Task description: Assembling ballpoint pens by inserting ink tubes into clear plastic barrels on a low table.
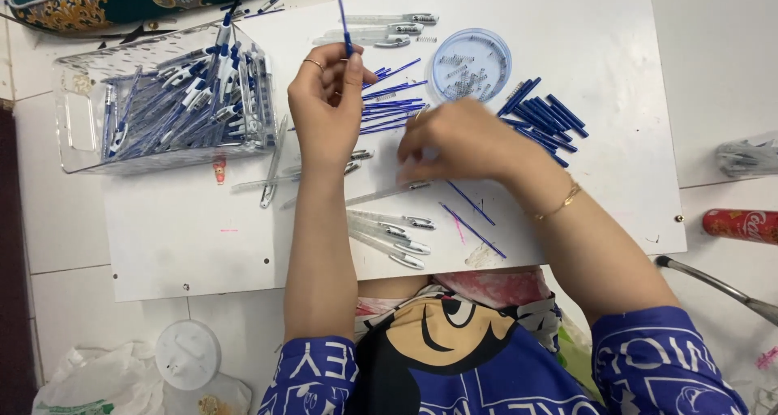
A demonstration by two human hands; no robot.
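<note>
Our left hand (327, 99) pinches a thin blue pen refill (342, 14) upright. Our right hand (454, 143) reaches over loose blue refills (393, 107) on the white board (203, 237); we cannot tell its grip.

L hand (326, 107): ring | R hand (462, 143): gold bracelet | blue short sleeves w/ white print

Left hand (326, 99): raised above the work surface, forearm extending straight up from the torso, fingers curled, thumb and index fingertips pinched together, ring on one finger. Right hand (458, 143): palm down, fingers bent downward and blurred, forearm angled in from the right, wrist bearing a thin bracelet.
</note>
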